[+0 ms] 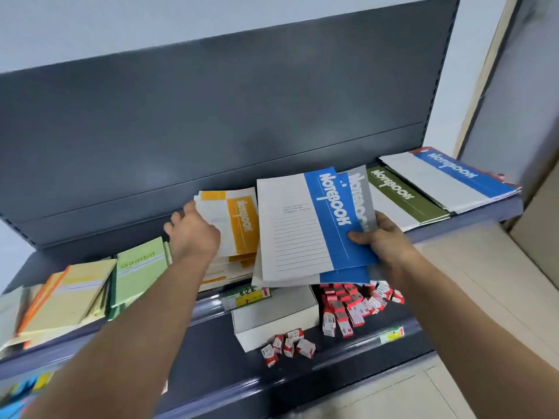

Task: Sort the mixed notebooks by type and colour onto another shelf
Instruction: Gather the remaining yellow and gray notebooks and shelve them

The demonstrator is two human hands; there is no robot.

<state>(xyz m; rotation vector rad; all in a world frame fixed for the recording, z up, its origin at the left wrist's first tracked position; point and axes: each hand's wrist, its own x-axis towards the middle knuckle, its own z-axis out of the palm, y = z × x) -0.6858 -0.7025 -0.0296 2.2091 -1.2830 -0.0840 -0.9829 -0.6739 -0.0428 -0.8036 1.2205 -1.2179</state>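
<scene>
Head view. Yellow pads (72,297) lie on the shelf (208,306), far left of the orange pile (239,225). Green pads (139,267) lie between them and the pile, some overlapping the yellow ones. The left hand (193,234) is at the pile's left edge, back of the hand up, fingers curled over the edge of the top copies and clamped on them. The pile itself is loosely fanned and lies flat.

Just right of the pile, the blue notebooks (302,228) are held raised and tilted, their lower edge overhanging the front of the shelf. A grey notebook (361,195) shows behind them in the same fan. The right hand (384,237) pinches this fan at its right side, thumb pressed on the top blue cover and fingers hidden behind.

Further right of the pile, an olive notebook (402,198) lies flat, and beyond it a blue stack (447,179) lies at the far end.

Below the pile, on a lower level, a white box (272,316) sits with red packets (351,303) heaped to its right and a few scattered in front.
</scene>
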